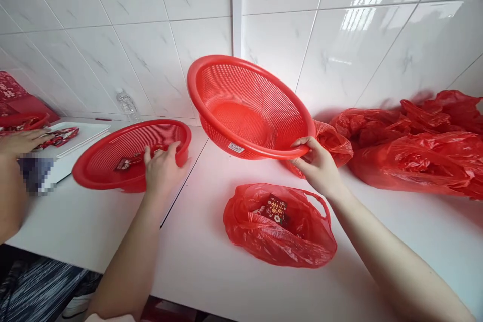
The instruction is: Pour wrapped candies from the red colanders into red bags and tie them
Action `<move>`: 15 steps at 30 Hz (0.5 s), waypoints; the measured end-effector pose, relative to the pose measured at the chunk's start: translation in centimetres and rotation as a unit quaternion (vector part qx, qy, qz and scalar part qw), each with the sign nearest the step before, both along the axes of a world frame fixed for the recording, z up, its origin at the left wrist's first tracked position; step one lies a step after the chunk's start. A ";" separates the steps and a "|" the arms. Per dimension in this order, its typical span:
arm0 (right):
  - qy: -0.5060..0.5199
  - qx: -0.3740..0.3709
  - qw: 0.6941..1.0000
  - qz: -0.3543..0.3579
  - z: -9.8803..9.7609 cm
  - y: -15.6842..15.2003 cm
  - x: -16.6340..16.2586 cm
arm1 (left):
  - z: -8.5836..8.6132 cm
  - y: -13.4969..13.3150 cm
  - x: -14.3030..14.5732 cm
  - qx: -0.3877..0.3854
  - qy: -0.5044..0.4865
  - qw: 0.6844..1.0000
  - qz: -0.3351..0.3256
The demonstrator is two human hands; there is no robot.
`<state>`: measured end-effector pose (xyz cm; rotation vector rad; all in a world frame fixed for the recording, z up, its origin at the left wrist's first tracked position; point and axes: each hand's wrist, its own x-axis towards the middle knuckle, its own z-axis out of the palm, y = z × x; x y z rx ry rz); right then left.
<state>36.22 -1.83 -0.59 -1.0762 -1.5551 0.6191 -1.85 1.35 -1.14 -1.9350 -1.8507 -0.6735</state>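
Note:
My right hand (319, 166) grips the rim of a red plastic colander basket (245, 115), thumb and fingers on its near right edge. That basket is raised above the table and tilted toward me, with no contents showing inside and a small white label on its outside. My left hand (162, 168) is curled over the near right rim of a second red basket (90, 168), its fingers inside. A few small red packets (126, 163) lie in there, partly hidden by the hand. Below the raised basket, an open red plastic bag (279, 246) holds a dark red printed packet (277, 210).
Several red plastic bags (422, 156) are heaped along the wall at right. A clear plastic bottle (127, 103) stands behind the left basket. At far left another person's hand (22, 142) rests near red packets on a white tray (85, 133). A seam divides the white tables (196, 271).

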 end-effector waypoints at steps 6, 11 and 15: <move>0.028 0.060 0.998 -0.009 1.1 -0.3 0.6 | -0.5 0.0 1.2 -0.040 -0.092 0.980 -0.170; 0.043 0.113 0.992 0.021 2.7 -0.6 -0.6 | -0.6 0.2 1.5 -0.105 -0.155 0.942 -0.279; 0.027 0.113 0.988 0.101 4.8 -0.5 -3.4 | -1.2 0.2 2.9 -0.156 -0.358 0.879 -0.274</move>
